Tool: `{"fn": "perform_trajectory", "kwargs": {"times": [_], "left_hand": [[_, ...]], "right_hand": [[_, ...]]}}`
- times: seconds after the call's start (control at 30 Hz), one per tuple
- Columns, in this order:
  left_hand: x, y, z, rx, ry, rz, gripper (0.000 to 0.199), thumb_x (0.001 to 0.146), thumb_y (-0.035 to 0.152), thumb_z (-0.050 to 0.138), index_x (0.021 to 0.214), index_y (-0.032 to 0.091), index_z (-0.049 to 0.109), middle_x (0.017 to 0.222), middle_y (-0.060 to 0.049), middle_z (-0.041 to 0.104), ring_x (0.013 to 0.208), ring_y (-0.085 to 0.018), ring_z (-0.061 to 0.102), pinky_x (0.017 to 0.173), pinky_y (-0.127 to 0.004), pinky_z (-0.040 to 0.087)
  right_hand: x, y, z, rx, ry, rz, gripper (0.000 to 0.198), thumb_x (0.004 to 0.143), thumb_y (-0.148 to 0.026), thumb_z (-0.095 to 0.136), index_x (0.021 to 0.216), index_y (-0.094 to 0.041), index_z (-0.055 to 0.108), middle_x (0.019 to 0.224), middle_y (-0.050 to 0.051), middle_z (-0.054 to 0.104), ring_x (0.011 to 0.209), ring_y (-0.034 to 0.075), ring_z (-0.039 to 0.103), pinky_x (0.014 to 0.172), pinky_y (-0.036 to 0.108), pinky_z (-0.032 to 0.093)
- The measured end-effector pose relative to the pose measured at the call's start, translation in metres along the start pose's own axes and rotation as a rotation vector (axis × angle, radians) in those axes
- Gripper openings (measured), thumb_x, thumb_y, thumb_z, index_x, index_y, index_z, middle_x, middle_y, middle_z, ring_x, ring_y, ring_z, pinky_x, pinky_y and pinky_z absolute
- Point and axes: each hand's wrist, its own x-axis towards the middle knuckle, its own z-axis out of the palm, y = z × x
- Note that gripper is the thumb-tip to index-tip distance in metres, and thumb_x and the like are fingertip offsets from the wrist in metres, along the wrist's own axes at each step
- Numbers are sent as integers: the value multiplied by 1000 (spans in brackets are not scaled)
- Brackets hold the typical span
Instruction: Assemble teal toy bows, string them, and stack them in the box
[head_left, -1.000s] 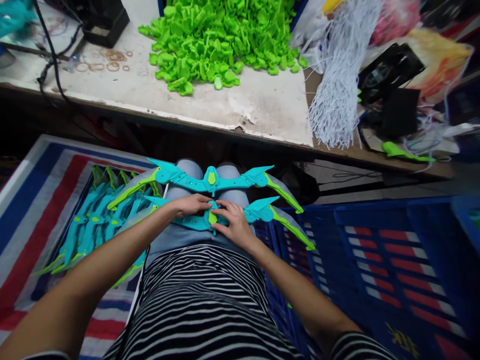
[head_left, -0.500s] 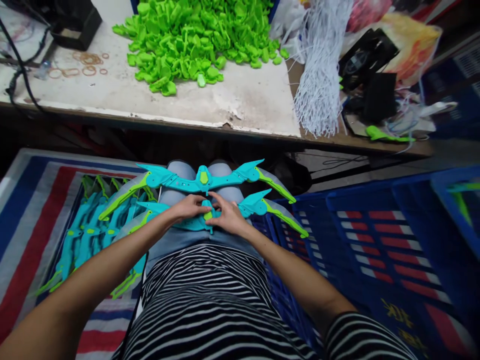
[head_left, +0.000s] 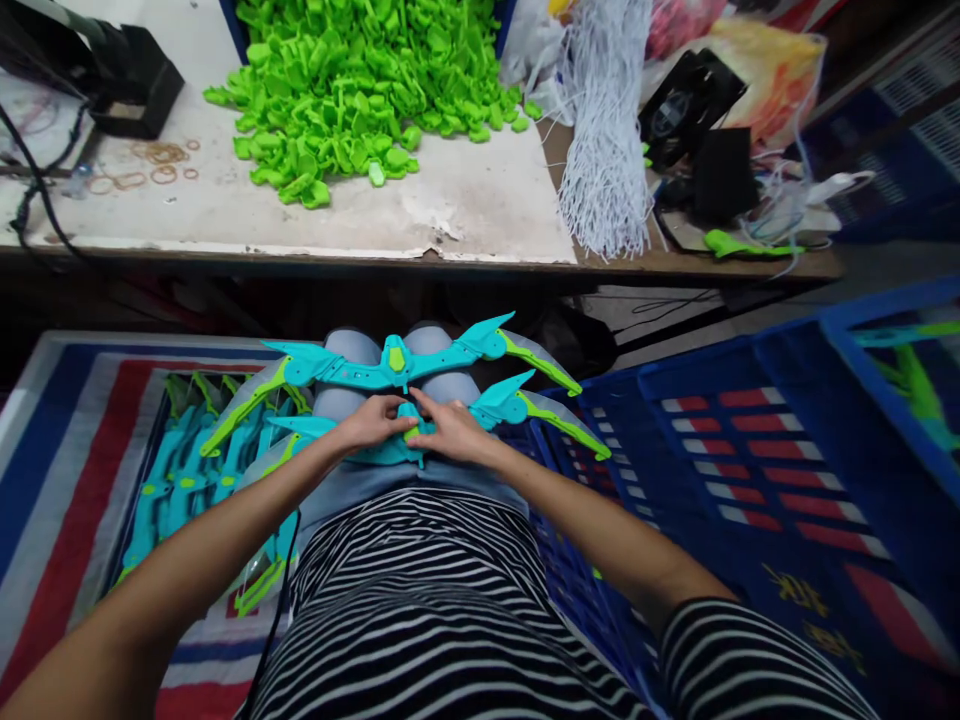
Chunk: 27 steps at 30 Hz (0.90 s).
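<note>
Two turquoise toy bows with lime-green tips lie across the lap, one behind the other. On the nearer toy bow (head_left: 384, 453), both hands meet at the green centre piece. My left hand (head_left: 375, 420) is closed there, its thumb and fingers pressing from the left. From the right, my right hand (head_left: 454, 432) grips the same middle part with bent fingers. The spot between the fingertips is partly hidden. Just beyond the fingertips rests the farther toy bow (head_left: 442, 361), untouched, with its green centre insert showing.
Several similar bows (head_left: 187, 484) lie on a striped cloth (head_left: 75, 500) at left. Blue crates (head_left: 660, 480) stand at right. Across the front runs a worktable (head_left: 480, 215) bearing a heap of green parts (head_left: 360, 90), white strings (head_left: 607, 150), rubber bands (head_left: 161, 165) and a small fan (head_left: 690, 100).
The camera view has shifted, so the worktable and its contents appear farther left. Both hands stay at the nearer bow's middle, with only slight finger movement.
</note>
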Motion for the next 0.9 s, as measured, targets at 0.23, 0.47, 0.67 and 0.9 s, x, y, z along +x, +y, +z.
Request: {"fn": "perform_trajectory", "kwargs": {"times": [0.23, 0.47, 0.67, 0.9], "left_hand": [[5, -7, 0, 122, 85, 43, 54, 63, 52, 63, 97, 10, 62, 79, -3, 62, 72, -17, 53, 66, -29, 44], [-10, -8, 9, 342, 167, 74, 49, 78, 46, 56, 112, 11, 60, 80, -6, 66, 76, -22, 59, 71, -33, 48], [15, 14, 1, 835, 681, 420, 42, 86, 41, 50, 118, 16, 59, 127, -17, 54, 121, -32, 46, 98, -44, 39], [40, 18, -6, 1036, 732, 18, 45, 91, 42, 42, 130, 22, 54, 99, -15, 63, 91, -29, 60, 74, -37, 44]], "right_hand": [[2, -5, -2, -60, -48, 9, 84, 79, -41, 67, 147, -17, 24, 108, 11, 68, 104, 28, 62, 91, 44, 40], [-20, 0, 7, -288, 83, -169, 85, 78, -49, 67, 143, -9, 31, 111, 19, 63, 103, 32, 58, 91, 47, 38], [-13, 3, 0, -375, 142, -167, 96, 72, -55, 69, 144, -5, 28, 106, 18, 62, 99, 31, 54, 90, 47, 38], [9, -1, -1, -417, 177, -227, 98, 68, -56, 69, 140, 0, 34, 107, 19, 59, 100, 31, 50, 89, 45, 40]]}}
